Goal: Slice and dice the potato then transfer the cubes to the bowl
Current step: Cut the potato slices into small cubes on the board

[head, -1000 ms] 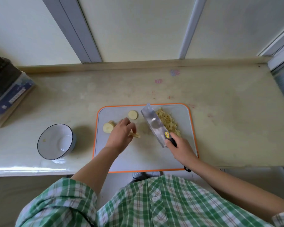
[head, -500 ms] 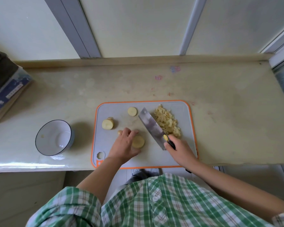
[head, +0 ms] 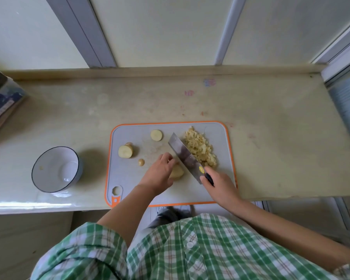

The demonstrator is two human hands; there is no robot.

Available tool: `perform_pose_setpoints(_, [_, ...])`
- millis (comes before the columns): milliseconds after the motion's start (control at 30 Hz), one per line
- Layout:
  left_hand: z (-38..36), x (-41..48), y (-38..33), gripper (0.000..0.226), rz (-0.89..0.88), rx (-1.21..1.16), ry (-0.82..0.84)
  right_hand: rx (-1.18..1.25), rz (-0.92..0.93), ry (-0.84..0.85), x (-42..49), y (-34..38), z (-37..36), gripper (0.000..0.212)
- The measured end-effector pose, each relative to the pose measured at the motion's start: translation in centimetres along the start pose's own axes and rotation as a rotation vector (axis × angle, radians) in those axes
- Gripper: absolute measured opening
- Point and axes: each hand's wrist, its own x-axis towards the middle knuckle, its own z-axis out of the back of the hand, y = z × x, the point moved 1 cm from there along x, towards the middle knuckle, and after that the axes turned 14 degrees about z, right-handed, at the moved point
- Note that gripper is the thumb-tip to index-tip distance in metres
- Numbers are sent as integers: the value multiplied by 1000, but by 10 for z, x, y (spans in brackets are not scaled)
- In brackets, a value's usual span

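Note:
On the grey, orange-rimmed cutting board [head: 129, 184] my left hand [head: 160, 174] holds down a potato slice [head: 177, 172] with curled fingers. My right hand [head: 220, 184] grips the black handle of a cleaver [head: 185, 156], whose blade stands right beside the slice. A heap of diced potato [head: 200, 147] lies just right of the blade. A potato chunk [head: 125, 151], a round slice [head: 156, 135] and a small end piece [head: 141, 162] rest on the board's left half. A white bowl [head: 55, 169] with a dark rim stands left of the board.
The board lies on a beige counter [head: 271, 138] whose front edge runs just below it. A dark-and-blue box [head: 2, 106] sits at the far left. A wall with grey strips rises behind the counter.
My left hand has moved a potato slice from the board's left part to the middle near the front. The cleaver has swung down beside it. The small end piece now lies uncovered.

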Motion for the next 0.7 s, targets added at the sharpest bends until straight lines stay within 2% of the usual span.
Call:
perform_pose_setpoints(200, [-7,-19,5,51,7,-81,-99,-9,30,43,-3,5,-4,28])
perform_pose_setpoints(300, [-8,-22,2,53,100,-144,-132,-25,19,56,-3,6,-4,28])
perform_pose_setpoints(433, [-8,-23,-4,64,363,-205,-98,-20,26,97,-3,9,-7,24])
perform_pose_setpoints(600, [-14,-21,-9,48,400,-240,-115,-33,23,190,4,11,-9,16])
perform_pose_setpoints(700, [-15,-23,-11,51,414,-263,-112,-38,10,224,9,14,-11,18])
